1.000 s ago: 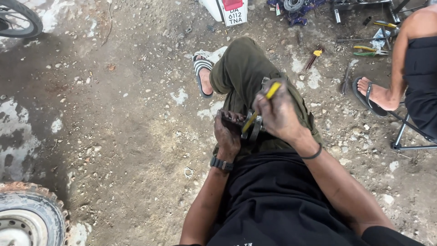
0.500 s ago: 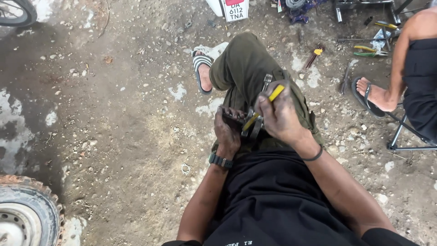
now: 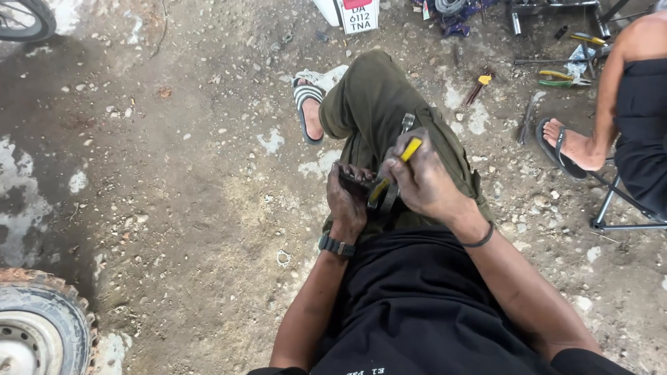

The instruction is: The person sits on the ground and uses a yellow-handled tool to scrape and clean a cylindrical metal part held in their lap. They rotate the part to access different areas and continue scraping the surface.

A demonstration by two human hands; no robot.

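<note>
I sit on a dirt floor with my olive-trousered knee raised. My left hand [image 3: 346,199], with a black watch at the wrist, grips a small dark metal part [image 3: 356,176] over my lap. My right hand [image 3: 422,182] holds a yellow-handled tool [image 3: 411,148] together with a grey metal wrench [image 3: 406,123], pressed against that part. Both hands are grimy and close together, touching around the part. My foot [image 3: 310,110] wears a striped sandal.
Another person's leg and sandalled foot [image 3: 564,144] sit at the right by a metal stool frame [image 3: 611,208]. Loose tools [image 3: 559,75] lie at the back right. A tyre [image 3: 42,323] is at the lower left, another wheel [image 3: 24,17] at the upper left.
The hands stay locked on the part; the right hand has shifted the tool slightly. The view has drifted a little.
</note>
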